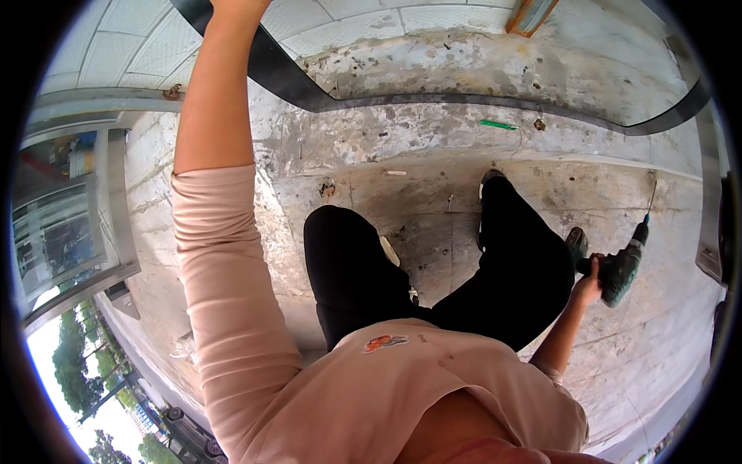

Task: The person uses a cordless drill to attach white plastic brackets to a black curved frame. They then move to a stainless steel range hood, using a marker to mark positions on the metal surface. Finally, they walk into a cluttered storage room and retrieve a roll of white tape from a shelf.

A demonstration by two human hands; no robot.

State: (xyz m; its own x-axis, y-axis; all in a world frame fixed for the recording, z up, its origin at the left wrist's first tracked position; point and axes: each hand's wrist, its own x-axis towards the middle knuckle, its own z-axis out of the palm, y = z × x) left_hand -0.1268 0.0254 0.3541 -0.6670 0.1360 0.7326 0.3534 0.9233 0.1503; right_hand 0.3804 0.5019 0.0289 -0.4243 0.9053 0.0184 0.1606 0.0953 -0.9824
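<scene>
My left arm reaches up past the top edge. Only the base of my left hand [241,5] shows there, and its fingers are cut off. Beside that wrist a black flat strip [297,87] runs behind the forearm, then bends and stretches in a wavy line to the far right. Low at my right side, my right hand [590,284] is closed around the handle of a dark green cordless drill [621,272]. A long thin bit [652,193] with a blue collar points away from me, apart from the strip.
A pale ledge [433,135] with a step crosses ahead, carrying a green pen-like stick [498,124]. A wood-edged piece [532,15] stands at the top. White tiles [147,46] cover the far left. A metal-framed glass window [66,224] is at left. My legs are bent on stained floor [425,240].
</scene>
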